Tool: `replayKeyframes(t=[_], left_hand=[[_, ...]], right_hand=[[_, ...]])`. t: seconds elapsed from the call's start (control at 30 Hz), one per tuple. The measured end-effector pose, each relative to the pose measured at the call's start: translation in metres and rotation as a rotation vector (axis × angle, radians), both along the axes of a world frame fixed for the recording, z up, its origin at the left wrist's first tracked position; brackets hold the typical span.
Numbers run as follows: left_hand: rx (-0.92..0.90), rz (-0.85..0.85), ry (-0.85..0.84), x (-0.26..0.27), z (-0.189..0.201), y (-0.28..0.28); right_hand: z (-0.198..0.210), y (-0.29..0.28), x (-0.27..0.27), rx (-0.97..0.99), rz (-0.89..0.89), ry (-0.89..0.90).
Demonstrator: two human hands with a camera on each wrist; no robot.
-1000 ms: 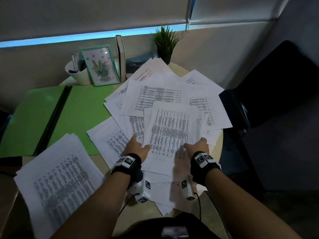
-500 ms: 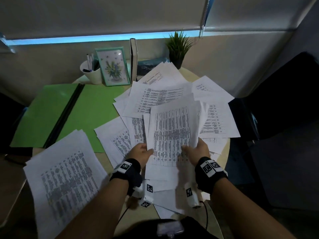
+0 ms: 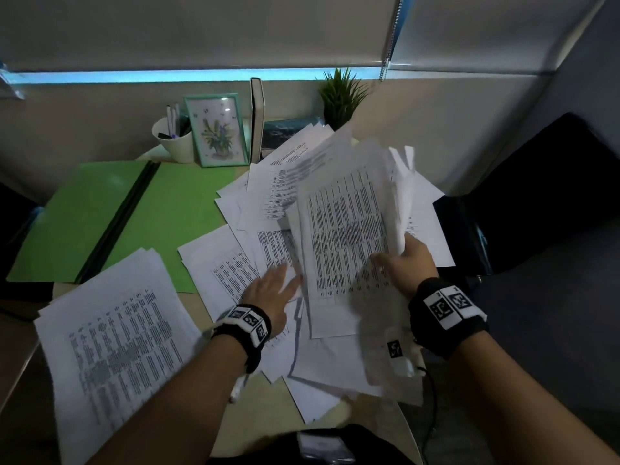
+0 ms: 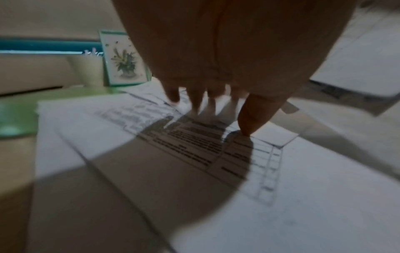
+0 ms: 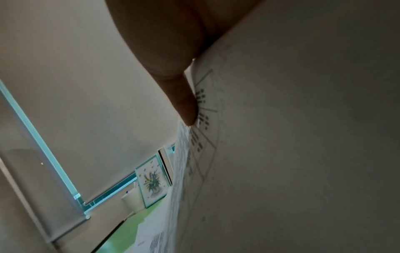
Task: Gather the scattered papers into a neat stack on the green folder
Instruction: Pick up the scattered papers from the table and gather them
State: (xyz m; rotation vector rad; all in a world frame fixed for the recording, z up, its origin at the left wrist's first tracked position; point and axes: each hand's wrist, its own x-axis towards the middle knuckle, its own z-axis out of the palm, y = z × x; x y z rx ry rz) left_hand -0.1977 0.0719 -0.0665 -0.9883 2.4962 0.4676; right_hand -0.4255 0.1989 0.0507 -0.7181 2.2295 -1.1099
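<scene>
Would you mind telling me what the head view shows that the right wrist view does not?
Only the head view shows the left hand lying flat on scattered papers, the potted plant and the separate stack. Only the right wrist view shows the thumb pressed against the lifted sheets. Both show the picture frame, white cup and green folder.

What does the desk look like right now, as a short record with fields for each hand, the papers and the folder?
left hand: flat, fingers straight, on the loose sheets
right hand: grips a lifted bundle of papers, tilted up off the desk
green folder: lying open; some sheets overlap its right edge
separate pile: near left, covering the folder's near corner
</scene>
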Motion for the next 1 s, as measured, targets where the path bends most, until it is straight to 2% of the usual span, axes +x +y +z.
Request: replayKeyframes(t=[0.1,0.23,0.4,0.5,0.57,0.6,0.63,0.7,0.77,0.8,0.87,0.93,1.0], left_hand=[[0.107,-0.032,-0.133,-0.001,-0.004,0.000],[0.097,-0.052,-0.165,0.001,0.001,-0.004],[0.098,-0.110,-0.224,0.006,0.024,-0.012],[0.122,-0.074,-0.182,0.013,0.036,-0.009],[0.202,0.082,-0.052,0.015,0.041,-0.008],[0.246,0.224,0.065,0.015,0.043,-0.008],[0.312,0.406,0.218,0.014,0.046,-0.009],[0.553,0.768,0.608,0.010,0.061,-0.012],[0.844,0.999,0.910,0.004,0.080,-0.018],[0.924,1.043,1.002,0.000,0.092,-0.021],[0.929,1.021,1.126,-0.006,0.116,-0.026],[0.817,0.967,1.241,-0.009,0.131,-0.030],[0.630,0.946,1.291,-0.004,0.137,-0.036]], right_hand=[[0.012,0.004,-0.008,-0.035,-0.034,0.031],[0.030,0.009,-0.020,-0.127,-0.079,0.048],[0.059,0.005,-0.032,-0.274,-0.076,0.076],[0.076,-0.005,-0.035,-0.297,-0.027,0.084],[0.085,-0.015,-0.035,-0.287,0.031,0.092],[0.087,-0.021,-0.035,-0.279,0.055,0.089],[0.089,-0.026,-0.034,-0.268,0.079,0.085],[0.088,-0.038,-0.028,-0.242,0.127,0.073],[0.083,-0.047,-0.018,-0.232,0.197,0.034],[0.079,-0.050,-0.012,-0.237,0.226,0.006],[0.074,-0.053,0.002,-0.258,0.281,-0.035],[0.066,-0.055,0.014,-0.283,0.304,-0.099],[0.057,-0.056,0.021,-0.310,0.305,-0.145]])
